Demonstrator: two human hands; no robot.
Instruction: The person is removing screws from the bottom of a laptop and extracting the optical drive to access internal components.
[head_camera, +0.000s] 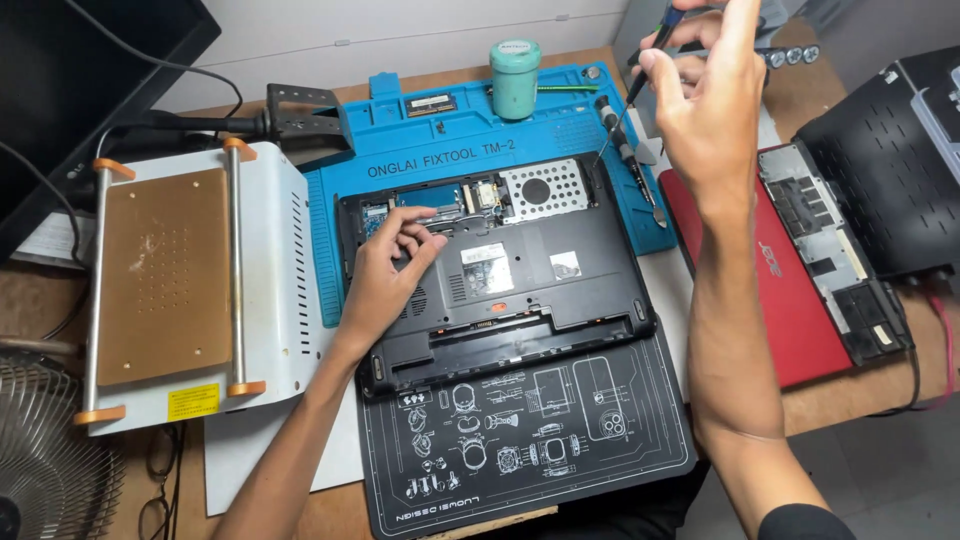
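Note:
A black laptop (530, 290) lies upside down on a blue work mat (440, 135), its upper bay uncovered with circuit boards and a perforated metal plate showing. My left hand (385, 275) rests on the laptop's left side, fingers curled over the edge of the uncovered bay. My right hand (705, 95) is raised above the laptop's far right corner and grips a thin screwdriver (625, 100), whose tip points down toward that corner.
A white heating plate machine (270, 290) stands at the left, a fan (45, 455) below it. A green jar (514, 75) sits on the blue mat. A black printed mat (520, 440) lies in front. At right lie a red laptop (790, 300) and a black laptop (890, 170).

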